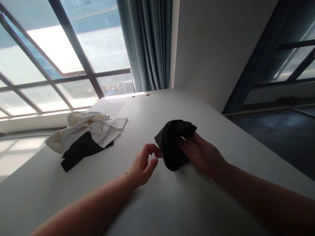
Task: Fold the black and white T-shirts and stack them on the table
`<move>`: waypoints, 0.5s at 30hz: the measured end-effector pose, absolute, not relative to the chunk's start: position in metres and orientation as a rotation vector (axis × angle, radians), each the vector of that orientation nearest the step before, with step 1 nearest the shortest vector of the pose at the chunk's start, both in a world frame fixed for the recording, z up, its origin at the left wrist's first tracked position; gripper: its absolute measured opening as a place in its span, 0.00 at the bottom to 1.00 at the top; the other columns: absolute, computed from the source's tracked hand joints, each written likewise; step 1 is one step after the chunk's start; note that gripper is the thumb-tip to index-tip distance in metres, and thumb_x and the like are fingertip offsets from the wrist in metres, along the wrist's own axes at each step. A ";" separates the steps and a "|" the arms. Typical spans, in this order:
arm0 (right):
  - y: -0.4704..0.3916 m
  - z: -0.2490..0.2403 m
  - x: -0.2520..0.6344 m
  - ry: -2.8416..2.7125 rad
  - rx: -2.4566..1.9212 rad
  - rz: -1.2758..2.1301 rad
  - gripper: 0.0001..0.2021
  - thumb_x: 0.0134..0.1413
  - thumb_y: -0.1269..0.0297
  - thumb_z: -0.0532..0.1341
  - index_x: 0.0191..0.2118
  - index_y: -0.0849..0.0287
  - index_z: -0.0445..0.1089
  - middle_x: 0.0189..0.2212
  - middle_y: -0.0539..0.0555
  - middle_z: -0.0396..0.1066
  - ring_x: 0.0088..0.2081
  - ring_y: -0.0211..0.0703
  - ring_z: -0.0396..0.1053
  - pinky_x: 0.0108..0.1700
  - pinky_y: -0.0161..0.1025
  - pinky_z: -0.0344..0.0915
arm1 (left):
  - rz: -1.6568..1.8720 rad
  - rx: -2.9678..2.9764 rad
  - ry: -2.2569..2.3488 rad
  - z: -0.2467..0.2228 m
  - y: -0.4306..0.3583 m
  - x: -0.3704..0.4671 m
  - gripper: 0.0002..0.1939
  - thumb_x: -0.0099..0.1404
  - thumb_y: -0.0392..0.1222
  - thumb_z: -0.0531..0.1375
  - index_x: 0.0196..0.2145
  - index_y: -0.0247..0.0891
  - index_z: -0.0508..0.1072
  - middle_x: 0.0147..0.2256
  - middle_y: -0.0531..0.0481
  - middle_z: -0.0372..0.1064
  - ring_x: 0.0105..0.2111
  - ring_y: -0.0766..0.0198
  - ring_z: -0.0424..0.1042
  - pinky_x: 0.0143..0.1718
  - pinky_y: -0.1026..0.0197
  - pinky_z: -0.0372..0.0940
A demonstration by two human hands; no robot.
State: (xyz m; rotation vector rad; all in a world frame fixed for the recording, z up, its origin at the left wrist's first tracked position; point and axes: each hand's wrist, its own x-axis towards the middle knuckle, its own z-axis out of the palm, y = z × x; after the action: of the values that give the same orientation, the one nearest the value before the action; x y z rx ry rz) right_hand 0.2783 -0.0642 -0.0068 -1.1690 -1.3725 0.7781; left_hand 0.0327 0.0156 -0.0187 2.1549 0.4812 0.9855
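Observation:
A folded piece of black cloth (172, 144) is held up just above the white table, bent over so that its far edge curls toward the right. My right hand (203, 152) grips it from the right side, with some fingertips hidden in the fold. On the other side, my left hand (145, 164) has its fingers curled and its thumb apart. Its fingertips are at the cloth's left edge; whether they touch it I cannot tell. Nothing shows between that thumb and the fingers.
A loose heap of white cloth (98, 126) lies on the table (137, 209) at the left, partly over another black cloth (85, 146). Behind the heap is a flat white sheet (110, 107). Windows, a blue-grey curtain (147, 46) and a wall pillar (209, 49) border the far side.

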 end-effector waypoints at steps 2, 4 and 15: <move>-0.057 -0.012 0.275 -1.341 -1.025 0.955 0.30 0.71 0.38 0.47 0.70 0.45 0.52 0.65 0.59 0.65 0.62 0.54 0.68 0.60 0.55 0.69 | 0.905 2.226 0.368 -0.022 0.015 0.035 0.33 0.70 0.63 0.59 0.63 0.39 0.61 0.52 0.37 0.72 0.51 0.50 0.72 0.53 0.48 0.67; -0.052 -0.018 0.272 -1.384 -0.971 1.062 0.35 0.65 0.42 0.61 0.70 0.47 0.50 0.67 0.60 0.62 0.65 0.53 0.64 0.65 0.54 0.64 | 0.830 2.252 0.403 -0.026 0.013 0.040 0.45 0.66 0.60 0.66 0.70 0.41 0.51 0.58 0.34 0.68 0.57 0.46 0.70 0.58 0.44 0.66; -0.057 -0.019 0.269 -1.698 -1.313 0.796 0.11 0.57 0.62 0.66 0.45 0.55 0.71 0.42 0.54 0.75 0.46 0.50 0.73 0.52 0.48 0.70 | 0.916 1.768 0.847 -0.035 -0.005 0.060 0.26 0.68 0.56 0.65 0.58 0.43 0.67 0.54 0.42 0.70 0.56 0.49 0.71 0.59 0.46 0.67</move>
State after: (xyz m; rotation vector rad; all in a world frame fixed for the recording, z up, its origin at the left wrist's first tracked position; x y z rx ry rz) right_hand 0.2690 -0.0575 -0.0187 -1.3127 -1.6985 0.7964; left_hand 0.0605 -0.0049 -0.0347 1.7679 0.8474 0.9160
